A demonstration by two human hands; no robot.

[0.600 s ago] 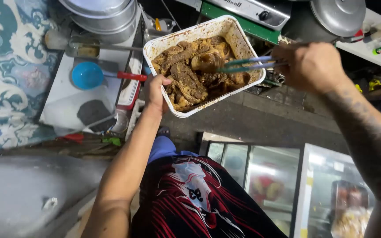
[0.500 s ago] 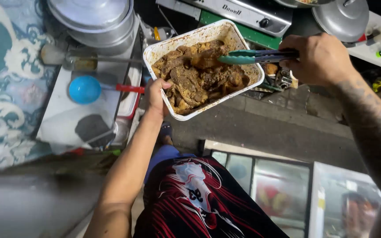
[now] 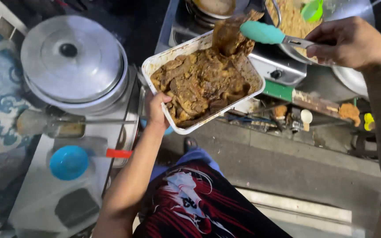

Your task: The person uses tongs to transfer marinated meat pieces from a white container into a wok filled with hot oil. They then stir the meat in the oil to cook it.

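Left hand [image 3: 156, 112] grips the near corner of a white rectangular tray [image 3: 155, 66], thumb over the rim, holding it up tilted over the gap between the bench [image 3: 40, 194] and the stove [image 3: 278, 70]; tray is full of brown saucy meat [image 3: 199, 86]. Right hand [image 3: 349, 42], grip closed on teal-tipped tongs [image 3: 270, 34], holds a dripping meat piece [image 3: 230, 33] pinched just above the tray's far edge. Lidded metal pot [image 3: 73, 64] and blue ladle [image 3: 69, 162] rest on the bench, left of the tray.
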